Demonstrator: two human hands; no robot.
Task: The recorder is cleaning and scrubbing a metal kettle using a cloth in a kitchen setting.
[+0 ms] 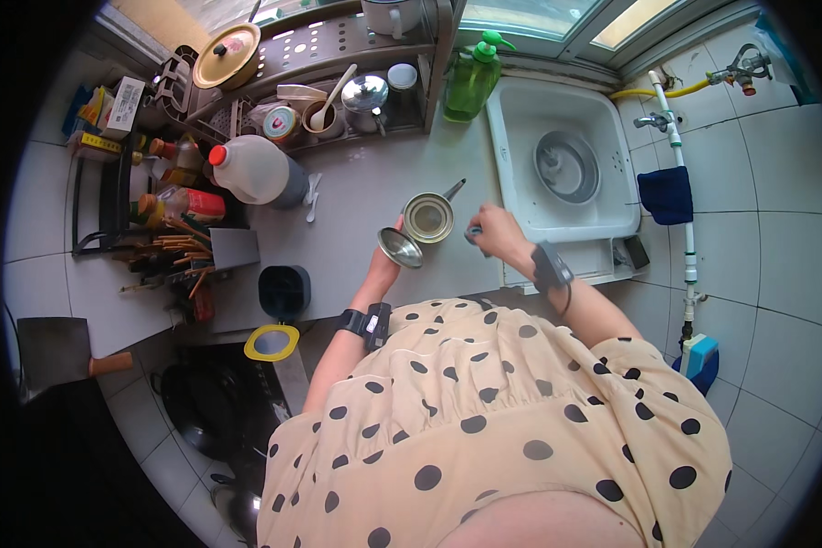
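A small metal pot (429, 218) stands on the counter before me, its mouth facing up and a dark-tipped handle pointing to the upper right. Its round metal lid (401, 247) is tilted back, close against the rim on the near left side. My left hand (382, 266) grips the pot's left side, partly hidden behind the lid. To the right of the pot, my right hand (501, 231) is closed around a small grey thing (475, 233), perhaps a scrubbing pad; most of it is covered by the fingers.
A white sink (499, 171) with a metal basin (567, 167) lies right. A green pump bottle (472, 82) stands at its back left corner. Leftward are a large plastic jug (253, 168), white plastic spoons (312, 197), a dark open container (284, 290) and a loaded rack (329, 38).
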